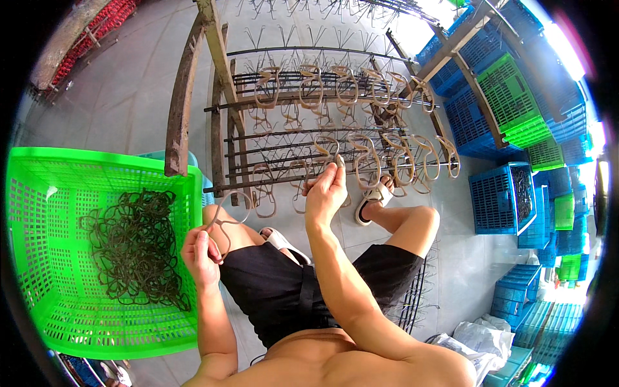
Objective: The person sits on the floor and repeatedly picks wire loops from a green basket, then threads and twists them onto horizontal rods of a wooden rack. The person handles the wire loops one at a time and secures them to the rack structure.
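Observation:
My left hand (pixel 202 256) is closed on a thin brown double loop (pixel 240 195), shaped like a spectacle frame, beside the green basket. At the rack, my right hand (pixel 326 193) pinches the lower end of a similar tan loop (pixel 327 140) between thumb and fingers. Whether that loop is attached to the rack's wires cannot be made out. More tan loops (pixel 367 161) hang to its right and left on a dark rod (pixel 284 134). A tangle of dark loops (pixel 138 248) lies in the large green basket (pixel 103 348) at my left.
The rack's wooden posts (pixel 180 106) stand in front of me, with thin wire hooks (pixel 348 39) jutting from its rods. Blue crates (pixel 493 197) and green crates (pixel 509 90) are stacked at right. White plastic bags (pixel 483 342) lie at lower right. My legs straddle the near side.

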`<state>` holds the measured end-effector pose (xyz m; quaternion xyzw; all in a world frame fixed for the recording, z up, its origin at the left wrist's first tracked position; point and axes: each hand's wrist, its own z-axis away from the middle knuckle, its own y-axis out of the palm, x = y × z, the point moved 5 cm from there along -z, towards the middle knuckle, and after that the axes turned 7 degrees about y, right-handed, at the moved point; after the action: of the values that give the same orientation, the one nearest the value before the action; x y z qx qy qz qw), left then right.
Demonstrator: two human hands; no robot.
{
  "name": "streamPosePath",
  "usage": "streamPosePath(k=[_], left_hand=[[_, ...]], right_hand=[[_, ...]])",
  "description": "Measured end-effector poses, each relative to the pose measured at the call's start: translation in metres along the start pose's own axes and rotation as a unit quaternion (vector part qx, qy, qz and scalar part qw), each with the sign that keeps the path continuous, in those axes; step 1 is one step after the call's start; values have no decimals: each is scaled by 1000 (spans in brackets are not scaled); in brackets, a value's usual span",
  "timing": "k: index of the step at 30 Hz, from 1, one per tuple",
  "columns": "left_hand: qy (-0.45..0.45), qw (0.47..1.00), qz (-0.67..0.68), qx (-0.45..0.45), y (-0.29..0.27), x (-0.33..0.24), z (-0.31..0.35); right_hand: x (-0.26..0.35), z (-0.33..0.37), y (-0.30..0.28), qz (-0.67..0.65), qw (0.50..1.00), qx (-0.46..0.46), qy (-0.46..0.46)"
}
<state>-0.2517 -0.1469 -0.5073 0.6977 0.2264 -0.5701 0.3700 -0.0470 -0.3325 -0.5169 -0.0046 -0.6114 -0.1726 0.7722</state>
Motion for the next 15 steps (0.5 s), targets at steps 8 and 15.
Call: streamPosePath(k=[8,15], left_hand=[[-5,1000,4,17,4,4,-2],[-14,1000,-5,15,0,10,-2]], right_hand=[[-2,8,6,-56,998,9,14],[1,6,6,-134,991,-24,15]])
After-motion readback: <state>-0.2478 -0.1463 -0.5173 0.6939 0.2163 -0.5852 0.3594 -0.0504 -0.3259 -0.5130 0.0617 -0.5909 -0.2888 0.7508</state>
